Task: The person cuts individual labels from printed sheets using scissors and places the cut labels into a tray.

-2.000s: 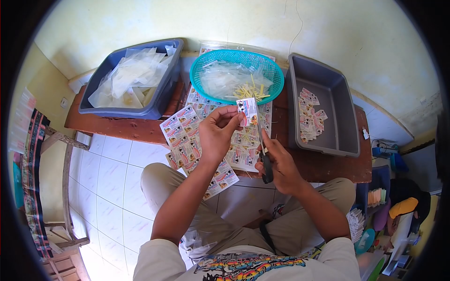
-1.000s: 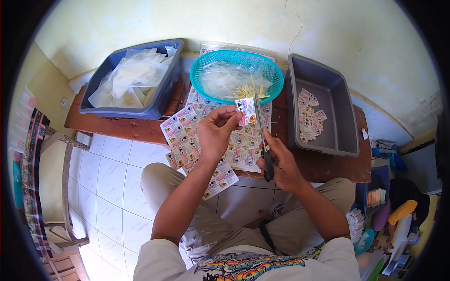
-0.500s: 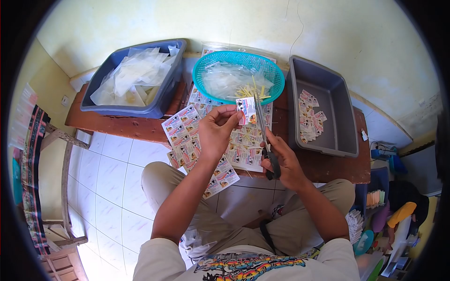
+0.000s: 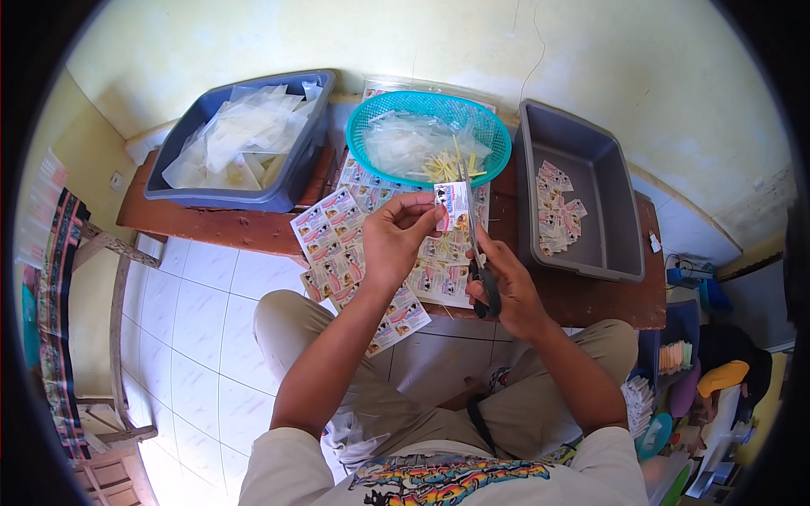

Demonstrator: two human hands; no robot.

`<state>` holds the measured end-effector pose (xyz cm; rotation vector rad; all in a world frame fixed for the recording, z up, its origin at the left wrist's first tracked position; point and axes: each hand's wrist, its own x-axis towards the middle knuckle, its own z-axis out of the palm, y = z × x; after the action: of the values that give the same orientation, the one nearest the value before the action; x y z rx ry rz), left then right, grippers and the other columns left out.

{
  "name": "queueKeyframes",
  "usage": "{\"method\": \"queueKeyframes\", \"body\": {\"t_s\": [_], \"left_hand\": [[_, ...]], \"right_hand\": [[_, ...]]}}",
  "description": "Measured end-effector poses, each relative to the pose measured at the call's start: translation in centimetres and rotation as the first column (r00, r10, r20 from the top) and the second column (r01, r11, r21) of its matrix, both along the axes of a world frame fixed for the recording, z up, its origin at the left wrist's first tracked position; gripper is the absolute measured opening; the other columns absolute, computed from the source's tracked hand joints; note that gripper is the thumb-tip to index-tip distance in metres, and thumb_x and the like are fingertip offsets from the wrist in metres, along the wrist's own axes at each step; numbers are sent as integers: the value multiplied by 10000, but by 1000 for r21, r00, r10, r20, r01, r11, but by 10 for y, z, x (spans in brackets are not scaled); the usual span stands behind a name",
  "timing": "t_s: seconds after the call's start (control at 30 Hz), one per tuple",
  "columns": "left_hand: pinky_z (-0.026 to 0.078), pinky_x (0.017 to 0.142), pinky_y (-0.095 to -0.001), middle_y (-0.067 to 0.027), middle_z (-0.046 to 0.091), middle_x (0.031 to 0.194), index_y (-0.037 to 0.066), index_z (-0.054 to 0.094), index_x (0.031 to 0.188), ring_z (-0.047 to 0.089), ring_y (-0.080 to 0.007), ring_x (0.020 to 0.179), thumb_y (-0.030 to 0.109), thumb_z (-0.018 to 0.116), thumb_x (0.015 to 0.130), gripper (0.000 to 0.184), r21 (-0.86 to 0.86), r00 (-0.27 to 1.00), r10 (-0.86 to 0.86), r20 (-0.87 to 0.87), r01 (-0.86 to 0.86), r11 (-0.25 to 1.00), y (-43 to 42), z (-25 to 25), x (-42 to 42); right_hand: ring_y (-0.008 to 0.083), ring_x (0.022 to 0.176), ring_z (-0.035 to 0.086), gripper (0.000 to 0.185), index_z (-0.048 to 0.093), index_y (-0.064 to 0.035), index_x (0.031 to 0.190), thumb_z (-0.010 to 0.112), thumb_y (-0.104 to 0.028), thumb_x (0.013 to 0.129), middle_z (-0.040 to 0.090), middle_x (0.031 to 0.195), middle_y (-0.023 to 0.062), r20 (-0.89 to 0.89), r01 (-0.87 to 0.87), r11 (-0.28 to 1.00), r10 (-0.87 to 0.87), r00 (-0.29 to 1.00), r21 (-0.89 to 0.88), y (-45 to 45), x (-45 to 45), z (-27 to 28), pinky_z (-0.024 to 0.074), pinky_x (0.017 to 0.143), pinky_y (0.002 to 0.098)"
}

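Note:
My left hand (image 4: 401, 232) pinches a small printed label (image 4: 450, 207) by its left edge, holding it up just in front of the turquoise basket (image 4: 359, 156). In my right hand (image 4: 512, 291) is a pair of scissors (image 4: 485, 291) with black handles, the fingers wrapped round them. The blades point away from me and lie along the label's right edge; whether they touch the paper I cannot tell. Below both hands, printed label sheets (image 4: 329, 226) lie on the bench. The basket contains clear plastic pieces (image 4: 401, 135) and thin yellowish paper strips (image 4: 447, 166).
At the left a blue-grey tub (image 4: 291, 192) holds translucent plastic bags (image 4: 245, 135). To the right, a grey tub (image 4: 603, 211) contains several cut labels (image 4: 557, 211). All stand on a reddish-brown wooden bench (image 4: 582, 308) against the wall. Another person (image 4: 730, 371) is at lower right.
My left hand and the label have shifted slightly right and down, and the label has turned a little. The scissors remain beside its right edge.

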<state>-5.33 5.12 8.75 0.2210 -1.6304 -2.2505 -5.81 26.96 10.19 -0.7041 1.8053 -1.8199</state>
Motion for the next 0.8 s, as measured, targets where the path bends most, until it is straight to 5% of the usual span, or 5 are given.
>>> {"method": "queueKeyframes", "body": {"t_s": [0.43, 0.8], "left_hand": [[633, 752, -286, -129, 775, 1003, -62, 716, 1157, 737, -137, 866, 23, 789, 947, 238, -6, 1000, -15, 6, 15, 1000, 0, -2, -1], [629, 742, -282, -134, 776, 992, -65, 718, 1149, 735, -135, 849, 27, 790, 947, 233, -21, 1000, -5, 7, 6, 1000, 1, -6, -2]], "right_hand": [[100, 997, 585, 875, 267, -80, 1686, 763, -56, 966, 460, 1331, 69, -3, 11, 1000, -11, 1000, 28, -1, -1, -3, 552, 886, 262], [137, 1095, 612, 873, 248, -93, 1693, 749, -57, 979, 463, 1353, 86, -16, 16, 1000, -16, 1000, 27, -3, 2, -4, 552, 938, 278]]}}
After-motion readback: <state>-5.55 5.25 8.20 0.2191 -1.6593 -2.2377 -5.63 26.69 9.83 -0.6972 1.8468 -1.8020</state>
